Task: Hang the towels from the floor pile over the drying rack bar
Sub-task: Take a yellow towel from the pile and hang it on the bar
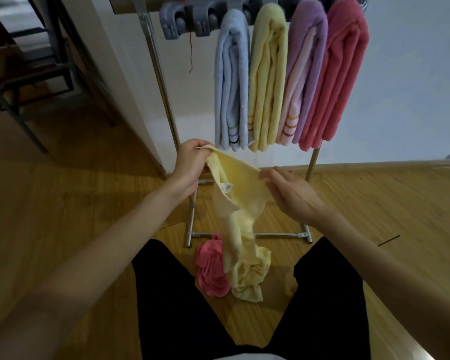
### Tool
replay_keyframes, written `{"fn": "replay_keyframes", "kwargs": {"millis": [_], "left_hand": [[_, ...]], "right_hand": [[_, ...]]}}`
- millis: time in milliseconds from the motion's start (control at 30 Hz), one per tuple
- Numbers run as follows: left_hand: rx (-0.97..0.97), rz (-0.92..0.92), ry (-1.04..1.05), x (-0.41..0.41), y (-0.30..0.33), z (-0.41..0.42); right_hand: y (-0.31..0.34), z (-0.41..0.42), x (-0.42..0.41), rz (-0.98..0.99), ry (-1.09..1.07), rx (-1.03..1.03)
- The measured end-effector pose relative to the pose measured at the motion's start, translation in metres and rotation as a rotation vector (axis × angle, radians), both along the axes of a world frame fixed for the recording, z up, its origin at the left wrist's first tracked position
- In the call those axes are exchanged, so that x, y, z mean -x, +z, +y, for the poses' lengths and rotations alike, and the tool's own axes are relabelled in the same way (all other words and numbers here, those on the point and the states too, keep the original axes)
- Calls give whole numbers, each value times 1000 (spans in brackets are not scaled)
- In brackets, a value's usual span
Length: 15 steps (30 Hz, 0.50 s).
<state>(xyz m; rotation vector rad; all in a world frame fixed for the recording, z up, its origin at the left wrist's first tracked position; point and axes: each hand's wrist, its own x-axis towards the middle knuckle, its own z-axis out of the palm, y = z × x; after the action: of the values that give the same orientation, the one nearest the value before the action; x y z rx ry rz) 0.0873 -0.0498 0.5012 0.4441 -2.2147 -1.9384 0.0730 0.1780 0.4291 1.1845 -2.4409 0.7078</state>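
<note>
wood floor, white wall, towels half hung

wood-plank floor runs under the person's dark-clad legs, where a pink towel lies crumpled. beside it trails the tail of a yellow towel; left hand and right hand, apart, each pinch its top edge. beyond, the drying rack holds blue, yellow, purple and pink towels against a white wall.
</note>
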Motion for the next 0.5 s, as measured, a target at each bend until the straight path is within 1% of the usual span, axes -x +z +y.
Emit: {"fn": "replay_keyframes", "kwargs": {"millis": [67,133,267,400,500], "left_hand": [[3,16,11,0,1,2],[5,20,27,-1,1,2],[4,21,46,-1,2,-1],[31,29,54,-1,3,-6],[37,29,66,-1,1,-9]], "right_hand": [[-5,-5,-4,-19,55,-64],[-7,-12,-7,-49,86,-83],[-11,-27,-9,-95,89,-119],[-13,-41,-8,-236,119,-201],[-10,-48,-10,-289,138,-209]]}}
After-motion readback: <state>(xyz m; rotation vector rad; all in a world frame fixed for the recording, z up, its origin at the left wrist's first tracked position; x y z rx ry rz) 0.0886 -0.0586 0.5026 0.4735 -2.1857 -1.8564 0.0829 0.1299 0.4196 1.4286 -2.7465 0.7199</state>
